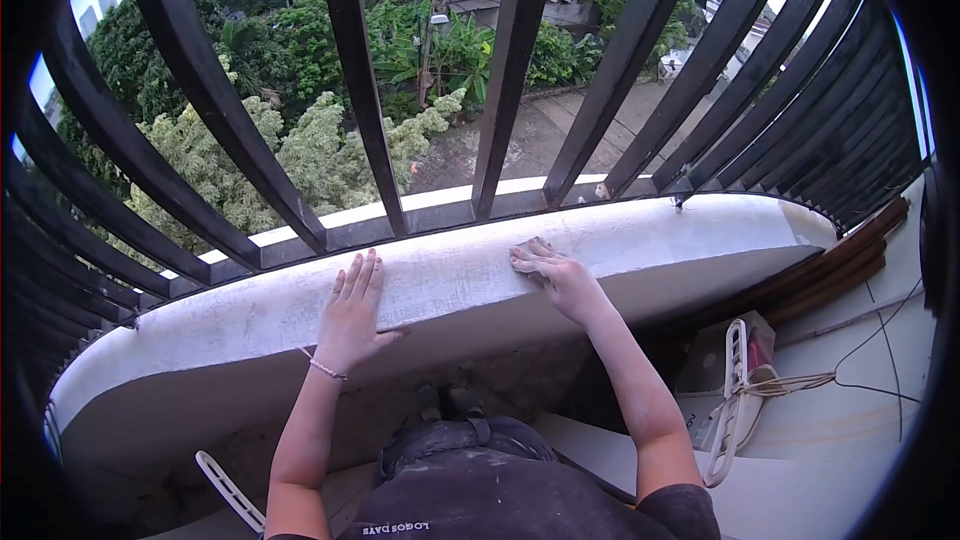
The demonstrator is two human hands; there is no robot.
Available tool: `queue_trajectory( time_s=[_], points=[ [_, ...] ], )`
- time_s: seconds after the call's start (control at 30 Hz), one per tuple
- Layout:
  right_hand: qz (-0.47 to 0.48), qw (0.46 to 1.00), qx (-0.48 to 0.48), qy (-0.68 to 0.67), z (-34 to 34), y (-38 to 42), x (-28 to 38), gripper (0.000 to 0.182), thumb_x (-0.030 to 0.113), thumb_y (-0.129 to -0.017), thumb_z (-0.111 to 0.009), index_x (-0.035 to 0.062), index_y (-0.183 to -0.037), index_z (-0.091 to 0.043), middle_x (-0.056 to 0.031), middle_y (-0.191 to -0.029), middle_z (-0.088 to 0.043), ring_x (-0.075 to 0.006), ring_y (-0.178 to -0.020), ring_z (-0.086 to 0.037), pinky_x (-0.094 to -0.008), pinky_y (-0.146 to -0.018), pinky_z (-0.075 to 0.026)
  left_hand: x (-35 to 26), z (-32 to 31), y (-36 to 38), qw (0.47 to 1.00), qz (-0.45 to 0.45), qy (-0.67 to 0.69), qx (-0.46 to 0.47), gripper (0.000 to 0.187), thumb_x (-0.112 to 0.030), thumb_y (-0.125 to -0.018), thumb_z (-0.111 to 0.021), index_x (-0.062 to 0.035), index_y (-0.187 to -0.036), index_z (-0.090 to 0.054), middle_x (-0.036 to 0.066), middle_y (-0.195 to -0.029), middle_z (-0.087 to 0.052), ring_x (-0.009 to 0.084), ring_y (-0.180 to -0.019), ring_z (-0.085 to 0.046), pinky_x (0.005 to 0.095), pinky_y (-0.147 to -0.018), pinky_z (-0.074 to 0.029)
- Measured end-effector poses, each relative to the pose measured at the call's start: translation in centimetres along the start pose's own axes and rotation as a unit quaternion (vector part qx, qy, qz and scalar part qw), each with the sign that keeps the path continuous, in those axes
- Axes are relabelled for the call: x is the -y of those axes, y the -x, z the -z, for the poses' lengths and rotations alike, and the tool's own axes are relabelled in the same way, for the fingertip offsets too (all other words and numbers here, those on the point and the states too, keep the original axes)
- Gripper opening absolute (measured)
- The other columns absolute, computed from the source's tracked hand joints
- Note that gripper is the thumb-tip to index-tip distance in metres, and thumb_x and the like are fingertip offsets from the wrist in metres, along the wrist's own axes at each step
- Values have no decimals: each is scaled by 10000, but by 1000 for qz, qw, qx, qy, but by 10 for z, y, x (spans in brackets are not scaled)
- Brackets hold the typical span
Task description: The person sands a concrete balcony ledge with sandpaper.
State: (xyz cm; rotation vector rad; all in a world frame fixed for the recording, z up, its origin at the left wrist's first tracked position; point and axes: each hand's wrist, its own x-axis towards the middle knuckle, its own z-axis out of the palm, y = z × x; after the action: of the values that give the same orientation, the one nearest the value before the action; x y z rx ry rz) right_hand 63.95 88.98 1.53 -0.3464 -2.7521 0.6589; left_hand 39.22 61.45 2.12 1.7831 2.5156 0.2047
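Note:
In front of me a white-painted, curved parapet ledge (450, 268) runs beneath a dark metal railing (505, 80). My left hand (352, 315) lies flat on the ledge's top, its fingers stretched out and pointing toward the railing. A thin beaded bracelet (327, 370) circles that wrist. Farther right, my right hand (562, 285) presses on the same surface with its fingers bent and drawn together. Whitish dust covers these fingers; whatever lies under them, if anything, is hidden. The paint looks patchy and scuffed between and around both hands.
A pale plastic chair shows its armrests (735, 395) at both sides of me. Thin cords (800, 380) are tied at the right one, near a cardboard box (700, 365). Long brown lengths (850, 265) lie along the right wall. Trees and a paved yard lie below, beyond the railing.

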Motion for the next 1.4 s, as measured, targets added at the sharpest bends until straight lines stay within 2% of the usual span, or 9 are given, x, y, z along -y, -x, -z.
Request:
queue_trajectory(
  time_s=[0.23,0.3,0.47,0.63,0.73,0.9,1.0,1.27,1.4],
  points=[
    [110,992,30,-62,-45,-51,44,431,-47,-909,-524,92,-1284,-685,-55,-1455,-590,-300,-1454,-425,-419,-1262,-290,3,-3,6,1000,15,6,-6,1187,-628,-725,-800,-20,-1585,-251,132,-1680,-225,271,-1565,-196,456,-1276,-200],
    [79,988,99,-82,-11,-33,16,426,-56,-911,-545,91,-1282,-692,-59,-1453,-590,-302,-1453,-424,-428,-1259,-299,15,-4,14,1000,14,8,-8,1212,-594,-701,-824,-20,-1591,-235,136,-1682,-222,281,-1563,-200,453,-1278,-195],
    [-15,995,86,-53,27,-15,-27,357,1,-954,-575,97,-1274,-703,-76,-1444,-592,-317,-1449,-421,-450,-1232,-345,18,0,18,1000,30,-4,1,1231,-534,-677,-861,-21,-1596,-222,134,-1684,-215,283,-1563,-200,460,-1278,-193],
    [125,989,49,-65,-60,-76,53,385,20,-940,-549,67,-1301,-674,-102,-1455,-585,-298,-1427,-463,-433,-1252,-300,14,-2,14,999,32,-14,-2,1247,-547,-673,-853,-21,-1601,-208,130,-1687,-207,278,-1564,-197,473,-1276,-197],
    [118,992,25,-37,-71,-78,74,414,1,-932,-537,87,-1313,-671,-99,-1471,-571,-304,-1430,-458,-421,-1237,-321,18,-1,17,1000,20,-3,-14,1243,-563,-669,-844,-17,-1596,-221,132,-1687,-207,280,-1562,-202,475,-1274,-201],
    [-37,999,4,-19,-5,-29,9,307,34,-968,-559,37,-1237,-708,-131,-1416,-609,-315,-1410,-483,-431,-1238,-323,22,-4,20,999,27,2,-18,1248,-575,-654,-844,-29,-1596,-233,139,-1680,-222,284,-1562,-205,485,-1270,-210],
    [-42,999,-7,-5,-6,-22,1,289,48,-965,-582,38,-1220,-718,-145,-1417,-604,-316,-1420,-471,-445,-1233,-324,16,-3,18,999,37,-14,-14,1256,-583,-645,-848,-31,-1594,-238,158,-1671,-233,296,-1561,-207,496,-1267,-211],
    [132,991,-27,-4,-101,-95,90,326,122,-985,-550,86,-1276,-694,-118,-1405,-621,-312,-1366,-531,-430,-1213,-359,22,-6,19,999,49,13,-17,1329,-615,-637,-843,57,-1582,-193,214,-1666,-213,320,-1563,-193,484,-1269,-203],
    [-33,998,-45,-31,-38,-46,16,311,87,-952,-613,68,-1248,-707,-114,-1408,-617,-327,-1382,-511,-438,-1214,-360,26,-11,24,997,70,-12,-27,1347,-656,-634,-824,90,-1568,-204,222,-1665,-216,322,-1569,-172,472,-1271,-189]
  ],
)
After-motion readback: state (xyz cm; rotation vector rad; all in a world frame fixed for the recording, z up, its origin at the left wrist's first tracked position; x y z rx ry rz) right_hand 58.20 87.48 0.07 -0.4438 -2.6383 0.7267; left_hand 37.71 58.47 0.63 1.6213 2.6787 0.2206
